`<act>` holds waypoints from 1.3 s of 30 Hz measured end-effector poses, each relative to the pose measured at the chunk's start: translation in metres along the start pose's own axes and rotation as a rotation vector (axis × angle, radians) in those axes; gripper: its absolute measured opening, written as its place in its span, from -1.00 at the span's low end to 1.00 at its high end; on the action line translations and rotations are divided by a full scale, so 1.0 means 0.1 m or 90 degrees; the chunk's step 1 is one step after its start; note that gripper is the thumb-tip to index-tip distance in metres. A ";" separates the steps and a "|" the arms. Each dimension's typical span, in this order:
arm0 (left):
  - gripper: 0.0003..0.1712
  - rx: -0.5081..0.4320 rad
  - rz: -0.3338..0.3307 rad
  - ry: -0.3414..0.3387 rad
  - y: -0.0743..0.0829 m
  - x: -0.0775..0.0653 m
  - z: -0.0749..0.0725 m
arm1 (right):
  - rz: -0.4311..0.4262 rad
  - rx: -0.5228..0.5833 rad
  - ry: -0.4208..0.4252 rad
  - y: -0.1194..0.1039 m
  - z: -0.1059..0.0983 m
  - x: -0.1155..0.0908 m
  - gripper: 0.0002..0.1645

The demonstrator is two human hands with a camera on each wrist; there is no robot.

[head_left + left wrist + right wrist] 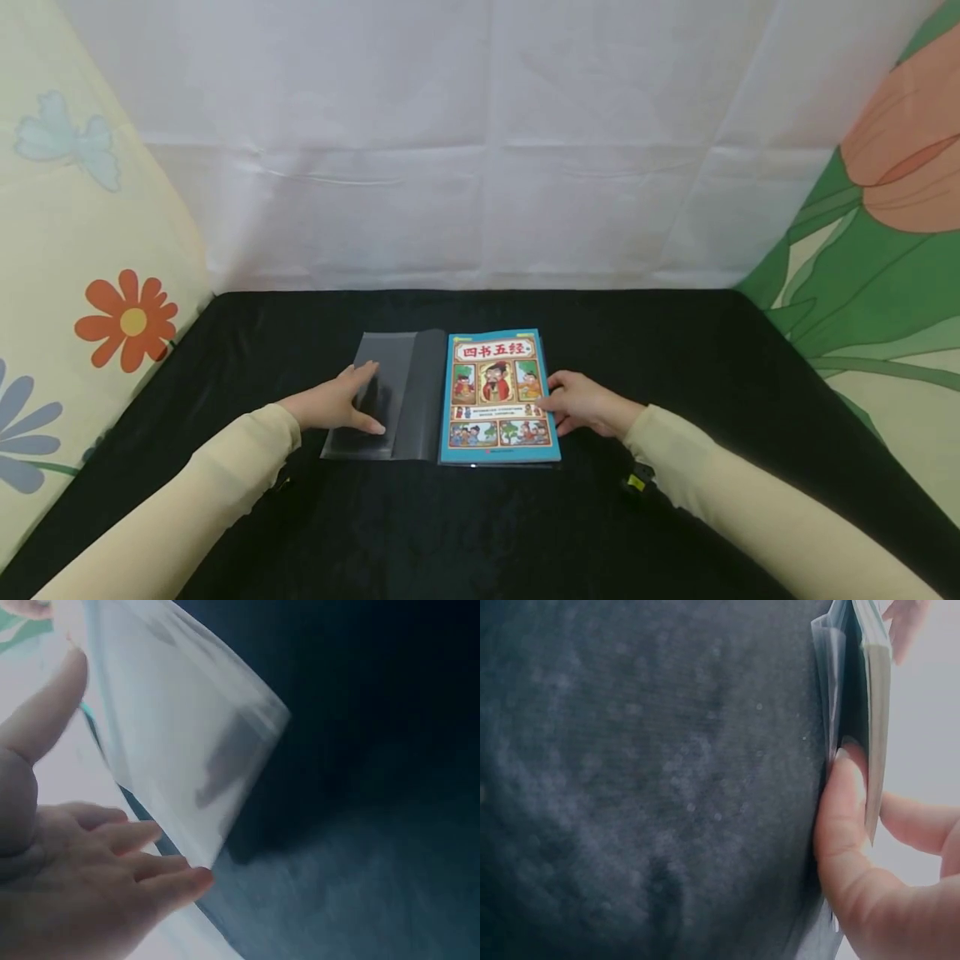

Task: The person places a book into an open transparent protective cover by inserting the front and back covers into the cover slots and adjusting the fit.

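A book (499, 400) with a blue-bordered, illustrated cover lies face up on the right half of an opened transparent book cover (423, 396). At the book's right edge my right hand (588, 404) pinches it, thumb on one face and fingers on the other. The right wrist view shows the page block (877, 727) between those fingers, with a clear sheet (829, 682) apart from the book below. My left hand (337, 404) is over the outer edge of the left flap, thumb and fingers spread. In the left wrist view its straight fingers (180, 889) are right at the flap (176, 727).
A black cloth (480, 533) covers the table. White fabric (480, 150) hangs behind it, and printed panels with flowers (133, 322) stand on both sides. A small dark object with a yellow patch (637, 481) shows beneath the right sleeve.
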State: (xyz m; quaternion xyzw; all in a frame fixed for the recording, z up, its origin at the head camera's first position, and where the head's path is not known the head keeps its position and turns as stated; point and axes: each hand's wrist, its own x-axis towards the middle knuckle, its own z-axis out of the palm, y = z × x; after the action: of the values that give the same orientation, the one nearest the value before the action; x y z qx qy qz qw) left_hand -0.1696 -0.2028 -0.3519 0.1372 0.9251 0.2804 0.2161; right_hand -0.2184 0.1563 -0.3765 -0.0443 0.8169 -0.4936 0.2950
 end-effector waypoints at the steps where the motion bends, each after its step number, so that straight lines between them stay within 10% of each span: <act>1: 0.18 0.014 0.008 -0.005 -0.01 0.01 0.00 | 0.003 -0.001 0.001 0.00 0.00 0.00 -0.53; 16: 0.26 0.184 0.066 -0.034 -0.07 0.19 0.00 | 0.015 -0.003 0.000 0.00 -0.01 0.00 -0.56; 39: 0.24 0.171 0.003 -0.148 0.05 0.33 -0.06 | -0.008 -0.023 0.002 0.01 0.00 0.03 -0.59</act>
State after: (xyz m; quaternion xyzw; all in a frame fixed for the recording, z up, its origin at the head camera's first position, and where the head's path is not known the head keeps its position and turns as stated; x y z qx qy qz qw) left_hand -0.2005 -0.1886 -0.3555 0.1981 0.9229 0.1370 0.3005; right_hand -0.2206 0.1560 -0.3782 -0.0544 0.8260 -0.4805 0.2897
